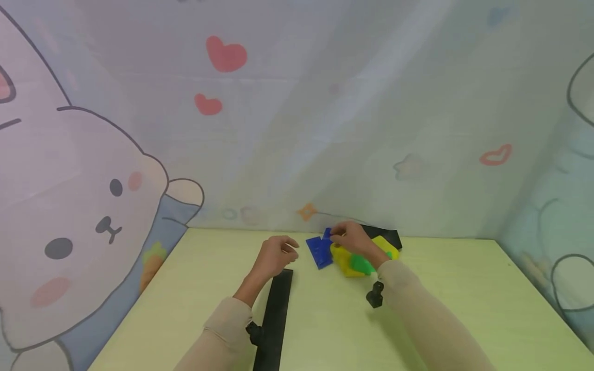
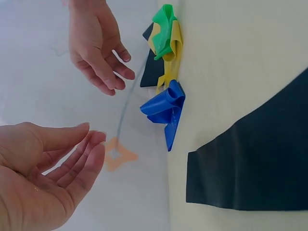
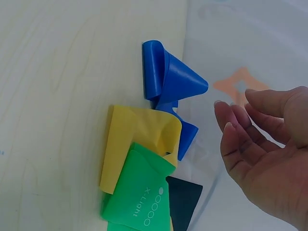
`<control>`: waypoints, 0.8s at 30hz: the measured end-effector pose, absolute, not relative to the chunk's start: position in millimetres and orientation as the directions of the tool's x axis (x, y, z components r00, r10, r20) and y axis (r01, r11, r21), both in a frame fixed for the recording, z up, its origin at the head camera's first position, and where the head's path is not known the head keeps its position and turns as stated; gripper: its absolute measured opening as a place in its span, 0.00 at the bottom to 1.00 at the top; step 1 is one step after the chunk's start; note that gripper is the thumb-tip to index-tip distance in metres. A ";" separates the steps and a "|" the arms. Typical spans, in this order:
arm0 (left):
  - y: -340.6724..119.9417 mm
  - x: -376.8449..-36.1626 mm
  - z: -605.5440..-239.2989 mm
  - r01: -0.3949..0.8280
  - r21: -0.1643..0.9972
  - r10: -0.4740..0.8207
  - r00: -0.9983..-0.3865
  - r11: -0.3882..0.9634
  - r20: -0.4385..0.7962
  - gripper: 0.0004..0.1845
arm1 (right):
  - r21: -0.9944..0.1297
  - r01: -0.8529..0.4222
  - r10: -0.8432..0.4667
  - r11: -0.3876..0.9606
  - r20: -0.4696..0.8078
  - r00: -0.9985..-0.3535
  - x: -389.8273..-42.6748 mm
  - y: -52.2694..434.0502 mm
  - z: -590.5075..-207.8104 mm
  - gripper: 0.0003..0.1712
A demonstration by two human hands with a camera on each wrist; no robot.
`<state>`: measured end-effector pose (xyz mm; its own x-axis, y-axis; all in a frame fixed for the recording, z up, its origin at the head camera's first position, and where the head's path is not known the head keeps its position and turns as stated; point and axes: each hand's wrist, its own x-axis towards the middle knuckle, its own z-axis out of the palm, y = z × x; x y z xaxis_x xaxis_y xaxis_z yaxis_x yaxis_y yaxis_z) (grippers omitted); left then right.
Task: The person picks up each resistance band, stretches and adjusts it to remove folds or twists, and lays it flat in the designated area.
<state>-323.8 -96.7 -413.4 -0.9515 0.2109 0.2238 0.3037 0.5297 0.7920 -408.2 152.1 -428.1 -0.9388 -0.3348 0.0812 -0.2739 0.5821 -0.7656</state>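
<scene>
on the bench, one long black band lies nearest. beyond its far end the left hand hovers, fingers relaxed, holding nothing. further off, right of that band, one blue band, one yellow band, one green band lie bunched; the right hand hangs loosely above them, empty.

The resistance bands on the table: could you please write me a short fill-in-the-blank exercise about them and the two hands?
1. The crumpled band nearest the right hand is ____ in colour.
2. The green band lies on top of the ____ band.
3. The long band lying flat by the left hand is ____.
4. Both hands hold ____; their fingers are relaxed.

Missing words: blue; yellow; black; nothing
</scene>
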 end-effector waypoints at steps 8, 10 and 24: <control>-89.3 -353.1 -422.3 0.242 0.800 0.153 -0.970 0.549 0.188 0.10 | -0.760 -0.287 -0.342 0.584 0.090 -0.935 -407.6 148.8 -435.6 0.21; -87.3 -360.4 -424.1 0.236 0.797 0.152 -0.972 0.556 0.181 0.10 | -0.756 -0.285 -0.332 0.589 0.095 -0.939 -408.5 148.1 -437.3 0.22; -77.7 -397.1 -436.5 0.189 0.730 0.166 -0.980 0.657 0.105 0.12 | -0.681 -0.270 -0.214 0.681 0.167 -0.962 -427.7 151.1 -450.7 0.15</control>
